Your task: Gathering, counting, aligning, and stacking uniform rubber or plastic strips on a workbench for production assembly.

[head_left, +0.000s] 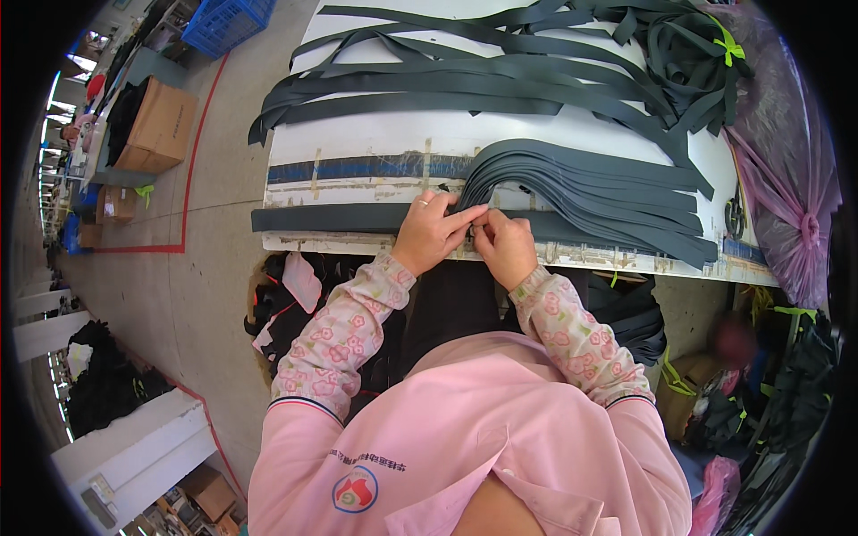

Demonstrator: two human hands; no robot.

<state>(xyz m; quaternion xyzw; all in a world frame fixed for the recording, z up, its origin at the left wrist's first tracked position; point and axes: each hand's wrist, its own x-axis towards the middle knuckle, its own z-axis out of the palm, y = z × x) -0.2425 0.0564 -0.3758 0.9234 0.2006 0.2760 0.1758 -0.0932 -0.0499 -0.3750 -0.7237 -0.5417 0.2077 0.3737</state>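
Observation:
A bundle of dark grey-green fabric strips point(572, 183) arches across the front of the white table, its layered ends fanned to the right. At the bundle's left end, my left hand point(433, 230) closes on the strips, index finger reaching toward the other hand. My right hand point(507, 248) is pinched at the same spot, fingertips touching the left ones, on the edge of a strip. Beneath both hands a single flat strip point(331, 217) runs along the table's front edge. The exact pinch point is partly hidden by my fingers.
More long strips point(402, 85) lie loosely across the table point(357, 134), ending in a tangled heap point(684, 67) with a yellow-green tie. Scissors point(735, 214) lie near the right edge, beside a knotted pink plastic bag point(795, 196). Boxes point(159, 125) and a blue crate point(228, 25) stand left.

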